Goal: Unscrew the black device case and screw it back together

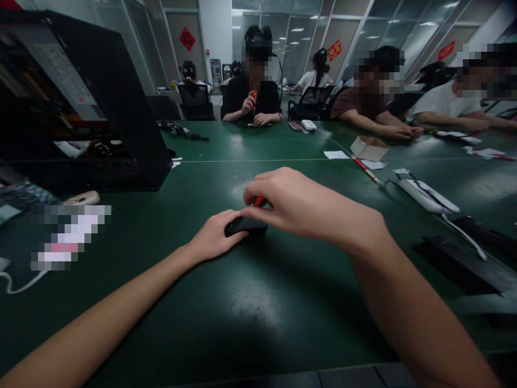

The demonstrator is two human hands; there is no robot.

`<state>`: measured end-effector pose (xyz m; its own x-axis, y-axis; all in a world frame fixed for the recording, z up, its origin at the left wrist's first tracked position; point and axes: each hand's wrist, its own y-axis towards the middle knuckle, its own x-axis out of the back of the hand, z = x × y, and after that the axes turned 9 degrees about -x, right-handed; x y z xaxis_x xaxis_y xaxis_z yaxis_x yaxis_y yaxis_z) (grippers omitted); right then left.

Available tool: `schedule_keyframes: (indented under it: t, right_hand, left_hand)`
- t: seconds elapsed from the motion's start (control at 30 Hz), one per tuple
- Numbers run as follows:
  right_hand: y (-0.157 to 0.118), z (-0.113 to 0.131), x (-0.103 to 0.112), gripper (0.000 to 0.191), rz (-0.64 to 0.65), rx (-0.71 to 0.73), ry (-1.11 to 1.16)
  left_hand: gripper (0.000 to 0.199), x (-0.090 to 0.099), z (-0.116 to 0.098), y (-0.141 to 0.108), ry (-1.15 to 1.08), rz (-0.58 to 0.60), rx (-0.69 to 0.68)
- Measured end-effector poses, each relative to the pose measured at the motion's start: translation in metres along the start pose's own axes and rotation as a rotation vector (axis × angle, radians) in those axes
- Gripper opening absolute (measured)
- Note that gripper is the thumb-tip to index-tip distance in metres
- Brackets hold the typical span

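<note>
A small flat black thing point(245, 225) lies on the green bench point(250, 302), near the middle. The left hand point(214, 237) rests on it and its fingers press down on its near end. The right hand point(299, 207) is just above it, with fingers curled tight around a thin orange tool point(259, 201). A small cardboard box point(368, 147) sits well apart, farther back on the right, near other people's hands.

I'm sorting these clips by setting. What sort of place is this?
Probably an office used as a shared workroom: glass partition walls, office chairs, and several people seated round a long green table doing small handwork.
</note>
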<state>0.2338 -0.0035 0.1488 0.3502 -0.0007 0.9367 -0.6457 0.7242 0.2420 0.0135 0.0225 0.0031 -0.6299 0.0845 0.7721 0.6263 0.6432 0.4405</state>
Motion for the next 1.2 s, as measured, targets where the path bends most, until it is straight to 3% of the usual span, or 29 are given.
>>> schedule_keyframes:
  t: [0.17,0.3,0.47,0.6,0.77,0.9,1.03,1.2]
  right_hand:
    - [0.0,-0.001,0.0,0.029,-0.024,0.053,0.046]
    - [0.001,-0.001,-0.002,0.009,-0.009,0.027,0.009]
    - [0.004,0.002,-0.001,0.027,0.017,0.061,0.014]
    - [0.005,0.003,0.004,0.012,0.053,0.027,-0.039]
    - [0.003,0.0,0.008,0.023,0.112,0.071,-0.003]
    - [0.002,0.002,0.008,0.012,0.056,-0.056,-0.129]
    - [0.005,0.008,0.005,0.021,0.024,-0.163,-0.25]
    - [0.007,0.016,0.002,0.016,0.045,-0.088,-0.243]
  left_hand:
    - [0.035,0.003,-0.001,0.0,0.007,0.008,-0.017]
    - [0.033,0.005,0.0,-0.001,0.004,0.028,-0.03]
    - [0.033,0.004,0.001,-0.002,-0.005,0.038,-0.006]
    - [0.034,0.003,0.002,-0.003,-0.016,0.033,-0.022]
    - [0.036,0.003,0.002,-0.001,0.003,0.046,-0.025]
    - [0.038,0.003,0.001,0.0,0.005,0.052,-0.032]
    - [0.04,0.003,0.002,0.001,0.022,0.045,-0.037]
    - [0.034,0.005,0.002,0.0,-0.027,0.033,-0.017]
